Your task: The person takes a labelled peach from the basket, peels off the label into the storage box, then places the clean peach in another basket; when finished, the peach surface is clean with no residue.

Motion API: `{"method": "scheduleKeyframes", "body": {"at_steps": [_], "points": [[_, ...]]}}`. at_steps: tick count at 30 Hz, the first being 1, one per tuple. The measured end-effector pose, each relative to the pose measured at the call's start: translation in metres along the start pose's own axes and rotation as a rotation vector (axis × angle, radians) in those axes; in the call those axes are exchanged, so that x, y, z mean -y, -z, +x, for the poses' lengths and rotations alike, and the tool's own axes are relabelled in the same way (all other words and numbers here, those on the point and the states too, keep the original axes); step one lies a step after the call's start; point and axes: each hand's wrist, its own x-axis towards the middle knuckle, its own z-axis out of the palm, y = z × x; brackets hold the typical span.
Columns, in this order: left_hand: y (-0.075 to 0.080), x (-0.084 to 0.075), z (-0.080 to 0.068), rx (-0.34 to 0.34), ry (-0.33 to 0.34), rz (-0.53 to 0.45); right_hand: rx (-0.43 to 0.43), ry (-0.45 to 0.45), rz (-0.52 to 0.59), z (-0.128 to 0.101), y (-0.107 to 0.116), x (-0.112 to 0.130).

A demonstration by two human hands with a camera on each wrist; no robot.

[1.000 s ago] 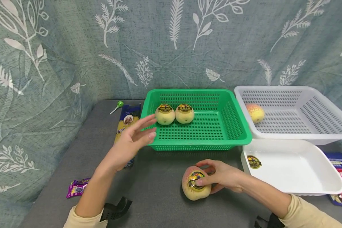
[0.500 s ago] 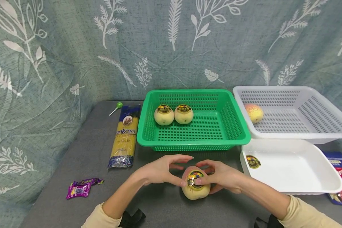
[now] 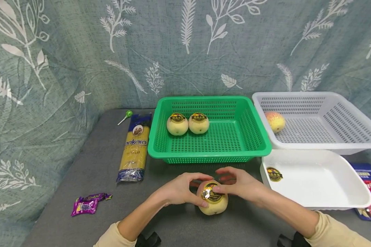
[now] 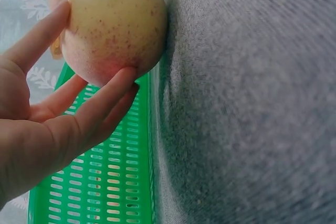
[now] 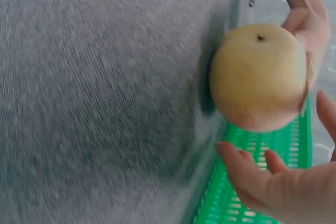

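Your left hand (image 3: 180,190) grips the stickered fruit (image 3: 212,199) low in the middle of the head view, fingers and thumb curled round its left side; the left wrist view confirms fingers wrapped against the skin. Your right hand (image 3: 239,185) rests on the fruit's right and top, thumb and forefinger pinching at the label (image 3: 211,191) on its upper face. The fruit sits on the grey table (image 3: 89,171), just in front of the green basket (image 3: 259,144) at centre frame. Two labelled fruits (image 3: 188,123) lie touching in that basket's back left corner. To the right, the white basket (image 3: 352,116) holds one reddish fruit (image 3: 275,121); below it sits a white tray (image 3: 358,192) bearing a loose sticker (image 3: 274,174). Left of centre lie a spaghetti packet (image 3: 134,151), a green lollipop (image 3: 126,116) and a purple sweet wrapper (image 3: 88,203).
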Motion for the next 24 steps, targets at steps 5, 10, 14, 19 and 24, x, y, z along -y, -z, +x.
{"method": "scheduleKeyframes", "body": {"at_steps": [5, 10, 14, 19, 24], "points": [[0.001, -0.002, 0.000, 0.008, -0.004, -0.020, 0.022, 0.028, 0.083, -0.002, 0.014, 0.005], [0.001, -0.002, 0.000, 0.013, -0.008, -0.026, 0.151, -0.028, 0.140, -0.003, 0.021, 0.010], [0.001, -0.001, 0.000, 0.010, -0.009, -0.018, 0.170, -0.047, 0.113, -0.001, 0.019, 0.013], [0.001, -0.001, 0.000, 0.009, -0.002, -0.001, 0.140, -0.038, 0.041, 0.004, 0.014, 0.015], [0.002, -0.002, 0.001, 0.013, 0.005, -0.001, 0.096, -0.011, -0.019, 0.004, 0.012, 0.019]]}}
